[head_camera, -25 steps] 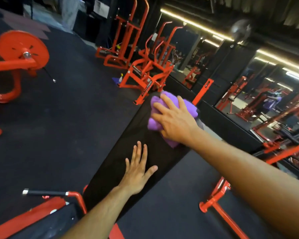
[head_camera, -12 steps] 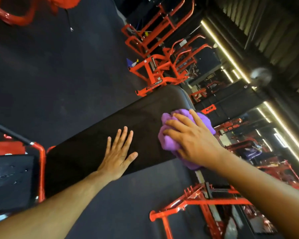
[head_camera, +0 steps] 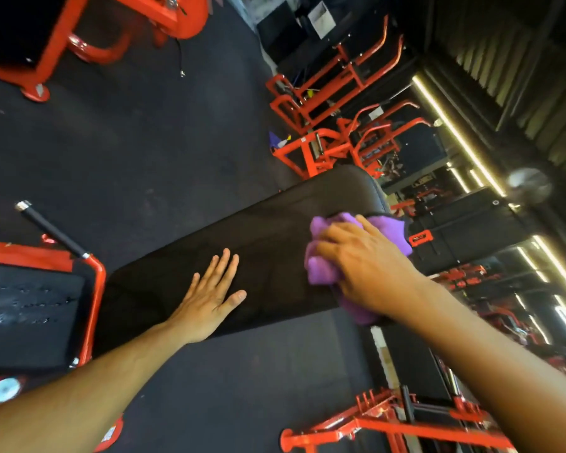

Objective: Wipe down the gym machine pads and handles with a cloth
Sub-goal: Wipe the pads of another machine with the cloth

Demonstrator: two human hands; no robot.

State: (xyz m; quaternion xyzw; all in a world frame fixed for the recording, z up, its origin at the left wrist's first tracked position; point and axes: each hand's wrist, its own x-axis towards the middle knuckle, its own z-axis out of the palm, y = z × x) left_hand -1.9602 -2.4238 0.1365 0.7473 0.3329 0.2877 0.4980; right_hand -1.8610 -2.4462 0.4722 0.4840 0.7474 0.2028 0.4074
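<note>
Grip: right hand point(head_camera: 366, 266) bunches purple cloth point(head_camera: 324, 268) on black bench pad point(head_camera: 268, 243), near its far end. Left hand point(head_camera: 209, 297), flat and spread, braces pad nearer me. Method, as I judge: long overlapping strokes toward brace hand, even pressure, edges included.

Fuzzy purple cloth point(head_camera: 324, 269) — matt black vinyl pad point(head_camera: 262, 237), glossy at its end.

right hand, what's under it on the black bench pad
A bunched purple cloth lies under the right hand, pressed onto the bench pad. The pad surface beneath the cloth is covered, so its state cannot be seen.
</note>
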